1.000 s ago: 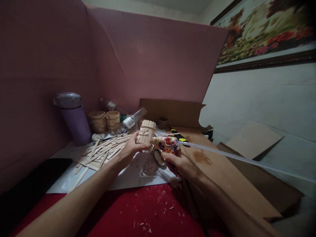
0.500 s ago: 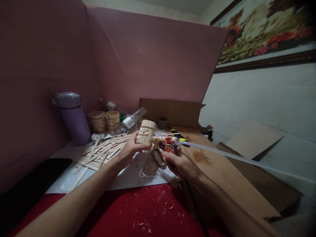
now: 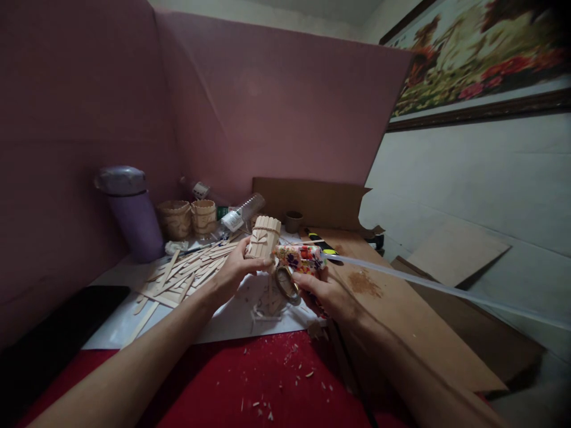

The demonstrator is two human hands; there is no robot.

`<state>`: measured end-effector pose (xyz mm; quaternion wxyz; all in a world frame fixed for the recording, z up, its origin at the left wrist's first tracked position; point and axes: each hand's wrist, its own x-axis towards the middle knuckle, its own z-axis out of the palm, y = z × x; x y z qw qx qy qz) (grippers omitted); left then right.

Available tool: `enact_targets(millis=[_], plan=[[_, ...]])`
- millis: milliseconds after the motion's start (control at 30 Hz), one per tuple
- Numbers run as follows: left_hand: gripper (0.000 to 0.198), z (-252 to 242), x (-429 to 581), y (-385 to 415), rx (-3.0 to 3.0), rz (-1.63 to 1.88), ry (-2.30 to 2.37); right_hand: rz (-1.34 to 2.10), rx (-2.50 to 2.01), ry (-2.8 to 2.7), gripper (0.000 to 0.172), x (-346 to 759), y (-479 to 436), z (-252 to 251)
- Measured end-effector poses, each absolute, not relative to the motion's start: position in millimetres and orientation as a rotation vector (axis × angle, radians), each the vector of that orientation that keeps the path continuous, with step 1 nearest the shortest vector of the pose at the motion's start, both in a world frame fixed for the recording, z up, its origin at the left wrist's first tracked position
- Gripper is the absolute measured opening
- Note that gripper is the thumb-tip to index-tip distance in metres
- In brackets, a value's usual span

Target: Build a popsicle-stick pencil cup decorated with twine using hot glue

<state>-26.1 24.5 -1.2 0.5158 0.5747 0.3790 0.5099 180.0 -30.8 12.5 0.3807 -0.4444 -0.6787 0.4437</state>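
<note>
My left hand (image 3: 234,270) grips a small cup made of upright wooden sticks (image 3: 264,237), held just above the white sheet (image 3: 120,306). My right hand (image 3: 325,294) is closed round a glue gun with a flowered body (image 3: 300,260), its tip against the right side of the stick cup. A long clear glue stick (image 3: 428,285) runs out of the gun's back to the right. A pile of loose flat wooden sticks (image 3: 187,273) lies left of my left hand.
A purple flask (image 3: 131,211), two finished stick cups (image 3: 190,219) and plastic bottles (image 3: 241,213) stand at the back by the pink board. Brown cardboard sheets (image 3: 401,309) lie to the right. A black phone (image 3: 57,333) rests at the left on the red cloth (image 3: 250,386), which carries wood chips.
</note>
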Motion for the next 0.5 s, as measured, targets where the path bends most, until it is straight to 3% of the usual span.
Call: enact_targets(millis=[500], plan=[[0.061,4.3,-24.7,17.3,1.329,1.184,0.851,1.123,-1.077,-1.632,0.044,177.1,-33.1,12.0]])
